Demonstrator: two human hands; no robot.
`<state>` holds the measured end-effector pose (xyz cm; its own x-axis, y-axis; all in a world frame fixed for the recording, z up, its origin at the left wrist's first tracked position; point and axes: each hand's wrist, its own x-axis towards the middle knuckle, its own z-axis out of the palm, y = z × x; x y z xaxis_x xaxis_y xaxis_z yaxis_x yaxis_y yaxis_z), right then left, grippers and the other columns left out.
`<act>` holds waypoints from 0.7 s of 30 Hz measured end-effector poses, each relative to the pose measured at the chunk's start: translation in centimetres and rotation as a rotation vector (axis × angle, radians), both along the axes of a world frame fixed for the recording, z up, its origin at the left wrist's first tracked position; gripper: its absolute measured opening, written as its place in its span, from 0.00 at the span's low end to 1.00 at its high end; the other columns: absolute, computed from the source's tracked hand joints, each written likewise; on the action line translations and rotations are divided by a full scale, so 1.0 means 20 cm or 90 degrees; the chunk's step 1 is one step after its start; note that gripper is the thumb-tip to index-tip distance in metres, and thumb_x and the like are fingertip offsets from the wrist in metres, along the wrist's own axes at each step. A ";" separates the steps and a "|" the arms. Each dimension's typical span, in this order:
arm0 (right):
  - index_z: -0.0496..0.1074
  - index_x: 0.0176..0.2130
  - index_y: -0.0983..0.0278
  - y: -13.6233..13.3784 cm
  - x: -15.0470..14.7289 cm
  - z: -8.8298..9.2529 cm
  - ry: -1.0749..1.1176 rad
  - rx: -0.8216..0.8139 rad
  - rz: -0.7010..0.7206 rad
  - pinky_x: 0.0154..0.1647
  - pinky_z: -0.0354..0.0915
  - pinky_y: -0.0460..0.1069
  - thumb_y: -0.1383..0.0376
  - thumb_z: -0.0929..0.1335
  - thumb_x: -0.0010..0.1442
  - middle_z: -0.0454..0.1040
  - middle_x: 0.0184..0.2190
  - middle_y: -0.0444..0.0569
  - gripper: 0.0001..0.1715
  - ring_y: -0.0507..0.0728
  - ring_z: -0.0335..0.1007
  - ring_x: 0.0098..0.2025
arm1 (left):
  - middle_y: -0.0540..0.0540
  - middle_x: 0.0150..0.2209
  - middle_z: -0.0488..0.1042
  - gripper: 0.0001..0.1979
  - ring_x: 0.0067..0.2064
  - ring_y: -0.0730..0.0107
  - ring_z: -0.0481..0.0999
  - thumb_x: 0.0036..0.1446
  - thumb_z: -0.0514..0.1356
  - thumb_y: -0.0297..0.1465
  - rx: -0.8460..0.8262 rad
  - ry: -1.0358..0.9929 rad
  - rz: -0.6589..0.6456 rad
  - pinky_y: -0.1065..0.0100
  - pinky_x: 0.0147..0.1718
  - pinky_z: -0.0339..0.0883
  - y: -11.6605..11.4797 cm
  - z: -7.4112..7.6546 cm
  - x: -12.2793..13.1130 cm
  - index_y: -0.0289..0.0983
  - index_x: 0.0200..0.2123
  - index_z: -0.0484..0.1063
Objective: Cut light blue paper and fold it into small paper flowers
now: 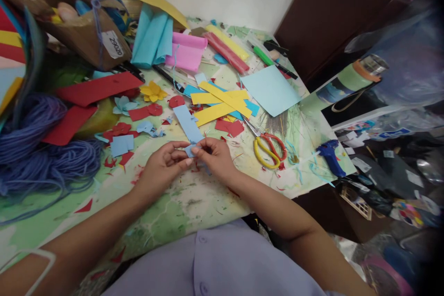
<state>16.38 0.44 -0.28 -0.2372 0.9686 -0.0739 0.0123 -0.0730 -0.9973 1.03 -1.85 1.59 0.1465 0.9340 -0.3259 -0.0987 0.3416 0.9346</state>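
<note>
Near the front of the table, a small light-blue piece of paper [190, 150] is pinched between my two hands. My left hand [165, 162] grips its left side with thumb and fingers. On its right side the fingertips of my right hand [217, 157] close on it, partly covering it. Just beyond lies a light-blue paper strip [187, 122], its near end close to my fingers. Yellow paper strips [218, 110] cross over blue ones [254, 108] farther back. Scissors [267, 148] with red and yellow handles rest to the right of my right hand.
Purple yarn [52, 148] heaps at the left, near red paper strips [100, 88] and a yellow paper flower [152, 91]. A pale blue sheet [272, 90] lies at the back right. A blue glue gun [331, 157] sits at the table's right edge, below a bottle [347, 81].
</note>
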 end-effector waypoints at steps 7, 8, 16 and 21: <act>0.72 0.29 0.64 -0.01 0.01 -0.01 -0.137 0.199 -0.049 0.32 0.64 0.46 0.60 0.68 0.57 0.71 0.24 0.44 0.10 0.51 0.67 0.29 | 0.52 0.25 0.77 0.15 0.28 0.72 0.78 0.46 0.66 0.29 -0.045 -0.057 0.061 0.70 0.33 0.72 0.01 -0.01 0.00 0.38 0.39 0.70; 0.73 0.30 0.64 -0.01 0.02 0.00 -0.167 0.274 -0.055 0.36 0.65 0.47 0.61 0.68 0.58 0.73 0.27 0.45 0.09 0.51 0.68 0.32 | 0.52 0.25 0.77 0.15 0.27 0.72 0.77 0.45 0.66 0.28 -0.045 -0.066 0.070 0.70 0.33 0.72 0.01 -0.01 0.00 0.38 0.39 0.71; 0.73 0.31 0.59 -0.01 0.05 0.00 -0.297 0.666 0.010 0.37 0.61 0.50 0.65 0.64 0.62 0.73 0.30 0.45 0.10 0.52 0.67 0.34 | 0.54 0.21 0.74 0.17 0.23 0.79 0.71 0.43 0.67 0.26 -0.058 -0.166 0.126 0.78 0.26 0.67 0.03 -0.01 -0.01 0.36 0.40 0.74; 0.72 0.32 0.60 -0.01 0.05 0.01 -0.301 0.631 -0.011 0.37 0.62 0.49 0.63 0.64 0.63 0.74 0.31 0.46 0.09 0.53 0.66 0.34 | 0.54 0.22 0.74 0.18 0.24 0.79 0.73 0.44 0.68 0.26 -0.068 -0.182 0.106 0.76 0.29 0.68 0.03 -0.01 -0.02 0.36 0.41 0.72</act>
